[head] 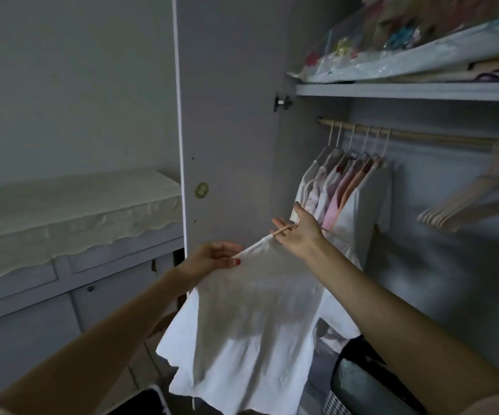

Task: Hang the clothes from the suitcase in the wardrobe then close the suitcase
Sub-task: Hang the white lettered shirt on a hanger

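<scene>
**dimroom_dan:** Room's pretty dark. Grey wardrobe (pixel 233 121) with its door swung open, a rail (pixel 407 135) under a shelf (pixel 407 91) stuffed with plastic-wrapped bits, and a low counter (pixel 71 202) with a scalloped cloth off to the left. The person is holding a white t-shirt (pixel 251 319) already on a pale hanger (pixel 285 229), out in front of the wardrobe and below the rail. The suitcase isn't really in shot.

**hookwatcher:** The left hand (pixel 215 259) has a narrow grip, pinching the shirt's shoulder. The right hand (pixel 300 232) looks closed around the hanger's neck with the fingers splayed, though it's blurry. What I'd worry about: the shirt seems to sit lopsided, so once the left hand lets go that shoulder could slide off the hanger. The hook also has to go up into a rail end that's already crowded, so it might snag a neighbour or knock one loose.

**dimroom_dan:** Counts?

**hookwatcher:** Two hands and one shirt in hand. I make it six hooks on the rail with clothes (pixel 347 187) bunched together, white and pink, give or take one. There's a cluster of empty hangers (pixel 475 202) further right that's too smeared to count. One shelf, one rail.
</scene>
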